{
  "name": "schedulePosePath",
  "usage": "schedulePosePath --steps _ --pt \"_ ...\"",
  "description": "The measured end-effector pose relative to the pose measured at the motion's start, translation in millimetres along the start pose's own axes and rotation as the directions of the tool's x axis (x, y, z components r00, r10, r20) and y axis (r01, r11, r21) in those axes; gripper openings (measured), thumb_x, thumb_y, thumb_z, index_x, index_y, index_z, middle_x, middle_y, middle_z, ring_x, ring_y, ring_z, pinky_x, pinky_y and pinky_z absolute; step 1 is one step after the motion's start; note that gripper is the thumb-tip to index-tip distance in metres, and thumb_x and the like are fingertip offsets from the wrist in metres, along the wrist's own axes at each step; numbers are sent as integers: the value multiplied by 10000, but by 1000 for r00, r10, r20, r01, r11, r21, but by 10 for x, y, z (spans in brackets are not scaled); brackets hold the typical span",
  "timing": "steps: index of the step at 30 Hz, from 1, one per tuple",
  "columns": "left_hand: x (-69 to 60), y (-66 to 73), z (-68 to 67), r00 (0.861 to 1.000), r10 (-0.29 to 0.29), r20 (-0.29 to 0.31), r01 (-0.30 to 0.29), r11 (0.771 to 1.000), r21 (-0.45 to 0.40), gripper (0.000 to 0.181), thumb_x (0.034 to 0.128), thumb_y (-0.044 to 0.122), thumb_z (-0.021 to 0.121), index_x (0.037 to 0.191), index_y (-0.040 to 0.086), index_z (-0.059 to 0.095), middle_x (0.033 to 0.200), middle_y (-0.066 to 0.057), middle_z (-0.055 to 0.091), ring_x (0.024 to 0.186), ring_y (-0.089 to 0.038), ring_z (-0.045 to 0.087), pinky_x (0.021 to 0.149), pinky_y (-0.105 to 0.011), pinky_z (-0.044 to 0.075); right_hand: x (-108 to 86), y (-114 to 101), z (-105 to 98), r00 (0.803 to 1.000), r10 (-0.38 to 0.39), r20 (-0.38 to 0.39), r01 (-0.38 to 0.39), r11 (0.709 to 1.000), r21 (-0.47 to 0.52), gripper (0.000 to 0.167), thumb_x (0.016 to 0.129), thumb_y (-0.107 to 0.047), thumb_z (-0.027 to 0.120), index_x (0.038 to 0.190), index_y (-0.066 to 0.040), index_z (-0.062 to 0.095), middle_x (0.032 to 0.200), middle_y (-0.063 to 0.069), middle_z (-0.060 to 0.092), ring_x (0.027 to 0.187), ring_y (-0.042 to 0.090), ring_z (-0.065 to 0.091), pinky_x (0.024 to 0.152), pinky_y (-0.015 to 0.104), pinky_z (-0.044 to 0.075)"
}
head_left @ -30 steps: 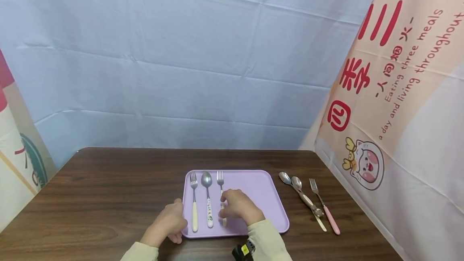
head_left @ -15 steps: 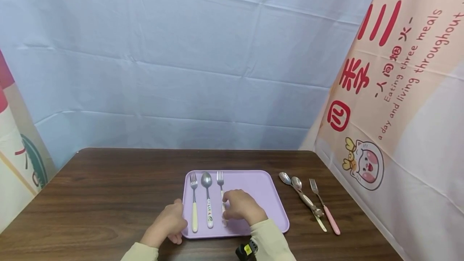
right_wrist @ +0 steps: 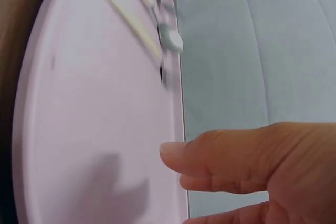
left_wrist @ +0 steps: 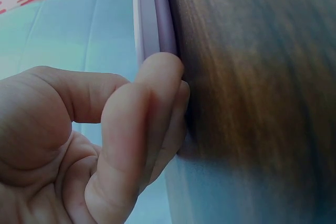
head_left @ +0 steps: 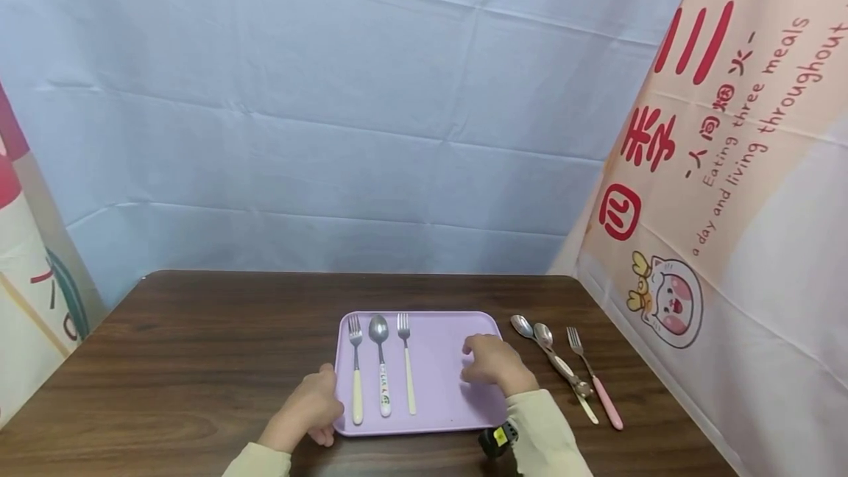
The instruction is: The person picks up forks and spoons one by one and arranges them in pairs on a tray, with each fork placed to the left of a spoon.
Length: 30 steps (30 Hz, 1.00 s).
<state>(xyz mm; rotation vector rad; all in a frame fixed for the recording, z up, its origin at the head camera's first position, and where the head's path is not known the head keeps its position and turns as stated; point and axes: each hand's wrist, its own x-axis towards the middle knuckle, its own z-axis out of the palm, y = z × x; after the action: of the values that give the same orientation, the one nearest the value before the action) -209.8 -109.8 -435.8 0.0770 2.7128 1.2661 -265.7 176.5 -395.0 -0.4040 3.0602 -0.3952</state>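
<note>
A lilac tray [head_left: 440, 370] lies on the wooden table. At its left edge, my left hand [head_left: 308, 405] holds the rim, with bent fingers [left_wrist: 157, 93] against the tray's side in the left wrist view. Over the right part of the tray is my right hand [head_left: 497, 363], holding nothing, fingers loosely bent. Side by side on the tray's left half lie a cream-handled fork [head_left: 356, 381], a spoon [head_left: 382, 370] with a patterned white handle, and another fork [head_left: 407, 366] with a pale handle. The right wrist view shows the thumb [right_wrist: 210, 153] apart from the tray surface.
Right of the tray, two spoons [head_left: 523, 326] and other cutlery lie overlapping, with a pale handle [head_left: 586, 409] sticking out below. Beside them is a pink-handled fork [head_left: 599, 389]. A pale blue cloth [head_left: 331, 131] hangs behind the table [head_left: 218, 352], and a printed cloth [head_left: 742, 241] on the right.
My right hand has let go of the third fork and moved right across the tray, leaving that fork fully in view. The left hand stays at the tray's left edge.
</note>
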Motion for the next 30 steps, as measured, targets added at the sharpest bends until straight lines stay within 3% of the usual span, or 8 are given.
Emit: schedulePosePath --steps 3,9,16,23,30 --pt "-3 9 -5 1000 -6 -2 6 1000 8 374 721 -124 483 1066 -197 356 478 -147 508 312 -176 523 304 -283 494 -19 152 -42 1000 26 -10 -26 1000 -2 302 630 -127 722 904 -35 634 835 57 611 700 197 529 587 368 489" --pt "-4 21 -9 1000 -7 -6 7 1000 12 360 718 -120 488 1049 -184 364 479 -147 507 313 -177 524 304 -282 494 -41 423 -105 999 36 -37 -37 999 -21 290 638 -134 702 896 -20 631 853 90 624 732 235 561 633 400 506" --pt "-9 31 1 1000 -4 -5 5 1000 10 357 716 -121 485 1045 -184 362 482 -148 506 312 -176 524 305 -282 494 -127 661 -155 994 108 -31 -107 994 6 193 659 -105 698 798 -27 589 712 53 554 628 206 508 522 362 467" --pt "-4 24 9 1000 11 -9 -11 1000 6 336 715 -121 481 1026 -177 368 464 -139 504 307 -171 518 298 -283 489 -180 929 -195 984 179 -12 -179 984 11 284 698 -123 698 931 18 617 823 107 597 723 252 547 619 443 503" --pt "-8 12 3 1000 -2 -13 2 1000 6 360 718 -122 477 1052 -191 360 465 -140 507 308 -175 519 298 -286 489 -194 1101 -196 980 189 -56 -190 982 -6 316 705 -109 678 977 42 624 880 168 601 782 302 552 657 485 504"
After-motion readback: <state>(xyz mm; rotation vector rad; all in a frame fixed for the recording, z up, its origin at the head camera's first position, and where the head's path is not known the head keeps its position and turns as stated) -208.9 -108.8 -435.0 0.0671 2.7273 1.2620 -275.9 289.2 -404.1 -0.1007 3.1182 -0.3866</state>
